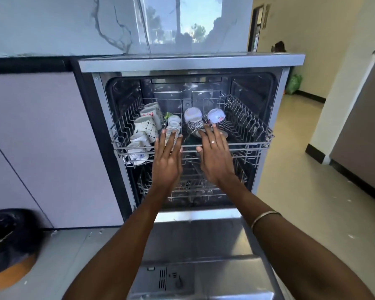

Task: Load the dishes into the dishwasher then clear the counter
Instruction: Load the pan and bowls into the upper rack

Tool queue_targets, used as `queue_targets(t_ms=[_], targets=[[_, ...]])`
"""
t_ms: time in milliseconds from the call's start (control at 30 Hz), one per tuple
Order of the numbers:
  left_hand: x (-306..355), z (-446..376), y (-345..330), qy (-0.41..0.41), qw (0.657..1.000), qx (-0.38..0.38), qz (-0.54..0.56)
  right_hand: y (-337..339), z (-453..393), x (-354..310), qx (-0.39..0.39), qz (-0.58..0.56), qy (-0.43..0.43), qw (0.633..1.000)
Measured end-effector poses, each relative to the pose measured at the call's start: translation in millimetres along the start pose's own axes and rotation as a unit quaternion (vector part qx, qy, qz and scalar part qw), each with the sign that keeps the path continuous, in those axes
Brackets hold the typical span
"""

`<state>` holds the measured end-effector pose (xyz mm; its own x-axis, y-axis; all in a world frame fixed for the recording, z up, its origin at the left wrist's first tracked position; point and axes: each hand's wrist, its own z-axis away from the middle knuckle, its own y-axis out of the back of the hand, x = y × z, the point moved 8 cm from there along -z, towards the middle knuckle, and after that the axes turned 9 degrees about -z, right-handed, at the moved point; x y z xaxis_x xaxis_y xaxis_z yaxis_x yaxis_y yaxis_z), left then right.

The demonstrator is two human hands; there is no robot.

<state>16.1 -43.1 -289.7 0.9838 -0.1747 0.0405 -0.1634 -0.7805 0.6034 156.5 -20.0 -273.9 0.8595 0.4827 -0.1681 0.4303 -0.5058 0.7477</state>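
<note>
Dishwasher (191, 66) open | upper rack (247, 146): mugs (145, 124), bowls (215, 115) | both hands' grip flat, empty

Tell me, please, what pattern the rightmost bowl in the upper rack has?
White bowl with pink flowers, head view.

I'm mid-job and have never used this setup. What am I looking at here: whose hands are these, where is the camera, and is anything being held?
There is only one picture, from a camera worn on a person's head, looking forward and down. No robot: the left hand and right hand are bare, fingers straight, holding nothing. They reach over the front rail of the upper rack of an open dishwasher. The rack carries a row of mugs on its left and upturned bowls toward the back. The lowered door lies under the arms. A lower rack shows below; its contents are unclear.
</note>
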Motion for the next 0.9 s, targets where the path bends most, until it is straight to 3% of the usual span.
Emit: queue_targets(t_ms=[133, 600, 900], targets=[[-5.7, -6.0, -11.9, -0.025, 0.999, -0.023, -0.039, -7.4, -8.7, 5.4, 0.008, 0.004, 0.009, 1.0], [-24.5, -60.2, -55.0, -0.028, 0.989, -0.135, -0.061, -46.6, -73.3, 31.4, -0.093, 0.048, 0.015, 0.994], [-38.4, -83.7, -87.9, -0.03, 0.991, -0.114, -0.068, -73.7, -104.6, 49.6, -0.106, 0.067, 0.01, 0.992]])
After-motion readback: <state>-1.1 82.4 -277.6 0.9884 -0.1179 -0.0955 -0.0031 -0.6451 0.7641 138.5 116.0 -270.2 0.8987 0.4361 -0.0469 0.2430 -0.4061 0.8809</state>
